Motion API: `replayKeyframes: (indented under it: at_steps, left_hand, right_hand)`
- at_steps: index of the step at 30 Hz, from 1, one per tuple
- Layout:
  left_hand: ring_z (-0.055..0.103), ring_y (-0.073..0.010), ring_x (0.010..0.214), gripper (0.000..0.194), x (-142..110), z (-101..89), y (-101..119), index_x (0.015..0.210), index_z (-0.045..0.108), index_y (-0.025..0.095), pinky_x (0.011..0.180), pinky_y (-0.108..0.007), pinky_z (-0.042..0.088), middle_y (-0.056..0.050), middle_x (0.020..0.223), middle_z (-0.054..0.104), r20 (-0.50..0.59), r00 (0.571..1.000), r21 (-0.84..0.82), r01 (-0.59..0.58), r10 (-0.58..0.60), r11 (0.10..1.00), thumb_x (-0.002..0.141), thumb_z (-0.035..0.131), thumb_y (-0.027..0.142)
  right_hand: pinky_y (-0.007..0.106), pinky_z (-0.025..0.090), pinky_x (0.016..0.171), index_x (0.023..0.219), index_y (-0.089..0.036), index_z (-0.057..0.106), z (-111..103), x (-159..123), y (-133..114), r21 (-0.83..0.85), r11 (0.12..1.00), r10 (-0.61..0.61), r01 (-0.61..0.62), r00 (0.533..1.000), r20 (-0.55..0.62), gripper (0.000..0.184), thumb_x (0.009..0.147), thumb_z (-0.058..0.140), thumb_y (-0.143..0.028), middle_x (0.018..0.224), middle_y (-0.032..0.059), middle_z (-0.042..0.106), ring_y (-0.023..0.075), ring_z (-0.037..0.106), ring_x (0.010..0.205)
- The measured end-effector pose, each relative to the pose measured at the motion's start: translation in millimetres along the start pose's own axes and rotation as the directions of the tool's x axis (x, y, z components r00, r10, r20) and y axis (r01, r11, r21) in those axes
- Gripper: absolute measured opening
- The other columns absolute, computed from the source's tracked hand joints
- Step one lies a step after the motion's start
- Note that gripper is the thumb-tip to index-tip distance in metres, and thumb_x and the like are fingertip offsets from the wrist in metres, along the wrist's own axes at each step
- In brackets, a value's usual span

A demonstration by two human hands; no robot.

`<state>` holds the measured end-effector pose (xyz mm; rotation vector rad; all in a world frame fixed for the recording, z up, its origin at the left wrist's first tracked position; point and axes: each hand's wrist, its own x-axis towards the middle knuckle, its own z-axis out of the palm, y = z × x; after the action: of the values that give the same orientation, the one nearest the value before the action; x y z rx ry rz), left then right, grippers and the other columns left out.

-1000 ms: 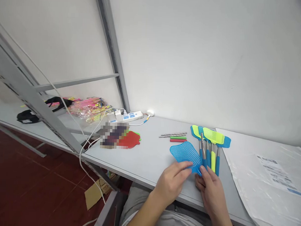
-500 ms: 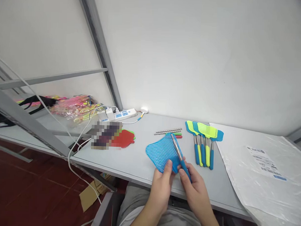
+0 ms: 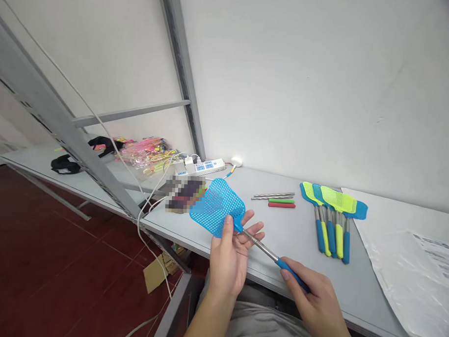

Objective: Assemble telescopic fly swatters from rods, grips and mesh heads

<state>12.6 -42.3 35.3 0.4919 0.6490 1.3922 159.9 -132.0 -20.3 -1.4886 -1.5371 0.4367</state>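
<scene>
A blue fly swatter (image 3: 223,208) is in both my hands, its mesh head joined to the metal rod. My left hand (image 3: 230,257) has its thumb over the lower mesh edge and its fingers spread beneath the neck. Around the blue grip at the rod's other end, my right hand (image 3: 312,294) is closed. To the right lies a row of several blue and yellow-green fly swatters (image 3: 331,226). Behind my hands are two metal rods (image 3: 273,196) with a green handle (image 3: 281,201) and a red handle (image 3: 281,205).
A white power strip (image 3: 210,166) with plugs and cables stands at the back left, near a grey metal frame (image 3: 184,64). A blurred patch (image 3: 183,191) hides something on the table. White plastic packaging (image 3: 401,263) covers the right side. Bagged pink and yellow items (image 3: 147,153) lie farther left.
The swatter head and rod, apart at an angle before, are now in line and joined at the neck. My right hand moved down and right, and my left fingers spread. The view turned left.
</scene>
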Motion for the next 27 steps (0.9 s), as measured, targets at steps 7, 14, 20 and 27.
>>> replayKeyframes:
  at_steps: [7,14,20,27]
  left_hand:
    - [0.073,-0.0229,0.079,0.034,-3,1.6,2,0.111,0.058,0.021,0.071,-0.036,0.058,-0.012,0.114,0.068,0.001,0.999,0.030,-0.052,0.052,0.998,0.086,0.061,0.043]
    - [0.072,-0.0266,0.085,0.030,-7,4.2,-11,0.106,0.060,0.020,0.080,-0.045,0.057,-0.009,0.103,0.071,0.077,0.996,0.004,-0.034,0.033,0.999,0.084,0.066,0.040]
    - [0.070,-0.0273,0.092,0.023,-14,9.5,-14,0.098,0.065,0.021,0.084,-0.048,0.055,-0.004,0.088,0.073,0.148,0.988,-0.059,-0.039,0.048,0.997,0.084,0.066,0.040]
    - [0.069,-0.0251,0.096,0.023,-13,6.2,-18,0.103,0.066,0.020,0.089,-0.046,0.054,-0.004,0.085,0.073,0.163,0.986,-0.051,-0.033,0.041,0.998,0.086,0.065,0.036]
  right_hand:
    - [0.025,0.057,0.074,0.103,-0.025,0.072,-2,0,-2,-0.037,0.999,-0.039,0.039,0.999,-0.004,0.023,0.089,0.056,-0.033,0.101,0.0038,0.075,0.0226,0.071,0.090]
    - [0.025,0.055,0.063,0.103,-0.024,0.071,-11,-4,-6,-0.134,0.989,-0.058,0.055,0.998,-0.018,0.024,0.090,0.054,-0.036,0.085,0.0048,0.075,0.0213,0.071,0.073]
    - [0.022,0.048,0.052,0.099,-0.023,0.069,-19,-6,-16,-0.118,0.991,-0.067,0.068,0.998,0.011,0.022,0.090,0.053,-0.034,0.068,0.0013,0.069,0.0153,0.062,0.052]
    - [0.023,0.049,0.061,0.097,-0.026,0.070,-24,-3,-26,-0.054,0.991,0.128,-0.123,0.986,0.103,0.029,0.092,0.048,-0.044,0.077,0.0003,0.072,0.0169,0.065,0.065]
